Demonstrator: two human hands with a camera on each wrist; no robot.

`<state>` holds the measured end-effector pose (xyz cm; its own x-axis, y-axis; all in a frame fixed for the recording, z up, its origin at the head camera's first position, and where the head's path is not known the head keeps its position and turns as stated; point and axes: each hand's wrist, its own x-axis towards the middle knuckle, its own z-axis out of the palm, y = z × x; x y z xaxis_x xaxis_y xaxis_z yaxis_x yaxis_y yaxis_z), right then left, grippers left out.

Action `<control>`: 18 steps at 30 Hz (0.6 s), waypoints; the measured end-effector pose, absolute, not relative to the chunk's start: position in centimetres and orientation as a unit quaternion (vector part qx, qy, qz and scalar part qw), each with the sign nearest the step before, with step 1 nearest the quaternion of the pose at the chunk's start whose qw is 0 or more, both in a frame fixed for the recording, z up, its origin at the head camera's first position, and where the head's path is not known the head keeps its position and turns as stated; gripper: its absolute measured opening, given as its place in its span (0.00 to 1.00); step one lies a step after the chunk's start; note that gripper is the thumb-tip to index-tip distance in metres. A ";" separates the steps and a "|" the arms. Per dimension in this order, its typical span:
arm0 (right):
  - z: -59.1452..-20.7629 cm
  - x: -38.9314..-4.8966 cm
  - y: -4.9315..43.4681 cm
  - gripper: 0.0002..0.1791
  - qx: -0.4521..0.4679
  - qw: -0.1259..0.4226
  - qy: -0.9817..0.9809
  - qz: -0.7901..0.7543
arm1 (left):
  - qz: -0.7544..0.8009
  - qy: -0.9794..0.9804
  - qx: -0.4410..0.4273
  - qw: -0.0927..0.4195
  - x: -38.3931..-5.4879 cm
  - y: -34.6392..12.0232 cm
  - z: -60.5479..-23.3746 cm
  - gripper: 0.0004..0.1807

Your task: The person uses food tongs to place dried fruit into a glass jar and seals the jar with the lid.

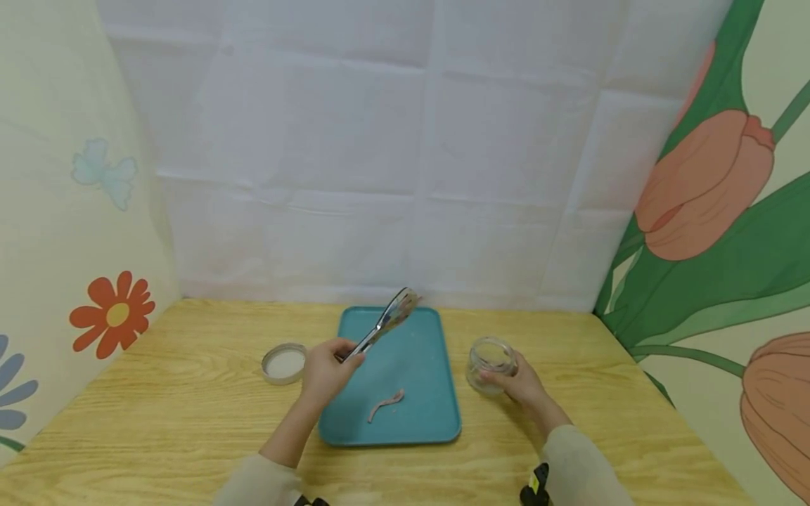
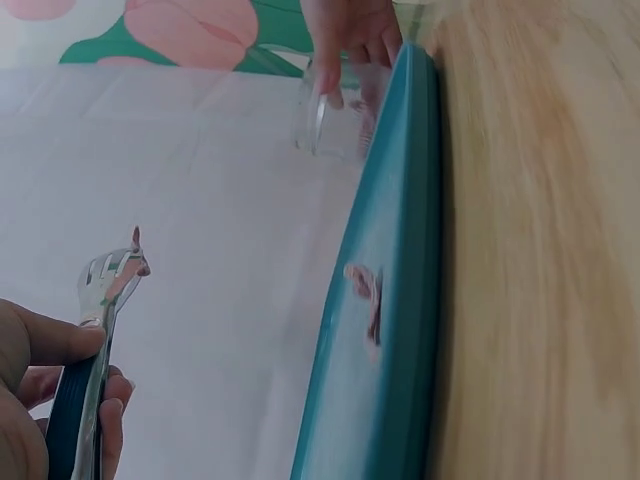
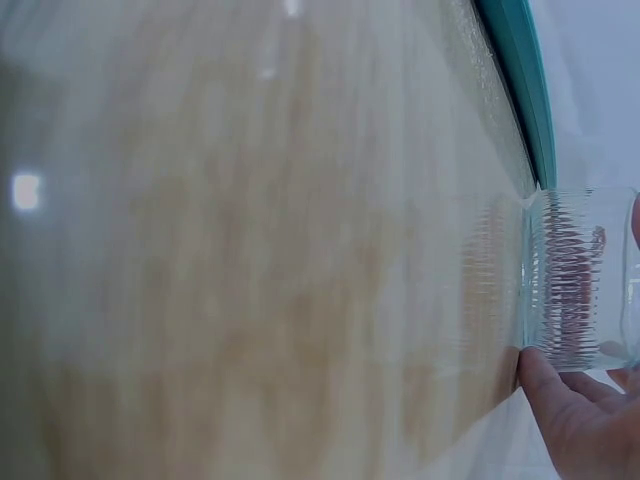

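My left hand (image 1: 327, 374) grips metal tongs (image 1: 378, 328) by the handles, the tips raised over the far part of a blue tray (image 1: 418, 372). A small pinkish strip (image 2: 138, 265) sticks out at the tong tips in the left wrist view. Another thin, pinkish, curved strip (image 1: 386, 403) lies on the near half of the tray. Right of the tray, my right hand (image 1: 524, 386) holds a clear glass jar (image 1: 474, 369) round its side. The jar's mouth is uncovered; pinkish-brown pieces (image 3: 572, 290) show through its ribbed glass in the right wrist view.
A round lid (image 1: 284, 364) lies on the wooden table (image 1: 190, 393) left of the tray, close to my left hand. White cloth (image 1: 354, 154) hangs behind the table. Flower-patterned panels (image 1: 715, 281) flank both sides.
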<state>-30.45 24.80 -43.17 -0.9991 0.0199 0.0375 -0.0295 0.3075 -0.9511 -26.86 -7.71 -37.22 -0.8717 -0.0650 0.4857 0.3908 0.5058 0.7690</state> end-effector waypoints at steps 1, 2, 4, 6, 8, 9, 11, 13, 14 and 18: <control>-43.3 -30.6 24.9 0.49 -0.001 0.018 -0.808 0.589 | -0.491 -0.832 -0.101 0.236 -26.9 -7.4 -37.2 0.04; -43.4 -30.7 25.0 0.50 -0.003 0.015 -0.807 0.590 | -0.494 -0.830 -0.102 0.239 -27.0 -7.1 -37.2 0.04; -43.4 -30.7 24.9 0.51 -0.007 0.011 -0.805 0.594 | -0.500 -0.824 -0.103 0.245 -27.1 -6.6 -37.2 0.03; -43.0 -30.4 24.7 0.49 -0.006 0.011 -0.805 0.594 | -0.504 -0.821 -0.100 0.250 -27.2 -6.1 -37.2 0.03; -42.5 -30.1 24.5 0.47 0.000 0.013 -0.807 0.590 | -0.512 -0.815 -0.096 0.254 -27.3 -5.5 -37.1 0.03; -42.2 -29.9 24.4 0.46 0.000 0.012 -0.806 0.592 | -0.517 -0.811 -0.095 0.255 -27.3 -5.2 -37.0 0.03; -41.8 -29.7 24.2 0.45 -0.002 0.008 -0.803 0.597 | -0.523 -0.807 -0.094 0.257 -27.4 -4.6 -36.9 0.03; -41.5 -29.7 24.2 0.44 -0.002 0.004 -0.802 0.598 | -0.530 -0.803 -0.096 0.257 -27.4 -3.9 -36.9 0.03; -41.5 -29.7 24.2 0.43 -0.002 0.002 -0.801 0.599 | -0.533 -0.801 -0.097 0.255 -27.4 -3.6 -36.9 0.03; -41.7 -29.9 24.3 0.42 -0.002 -0.002 -0.800 0.600 | -0.544 -0.795 -0.099 0.251 -27.5 -2.3 -36.9 0.03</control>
<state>-29.91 24.32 -41.72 -1.0000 0.0016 -0.0057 0.0060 0.2789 -0.9603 -27.47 -2.31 -36.93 -0.8541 -0.1160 0.5070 0.4306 0.3891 0.8144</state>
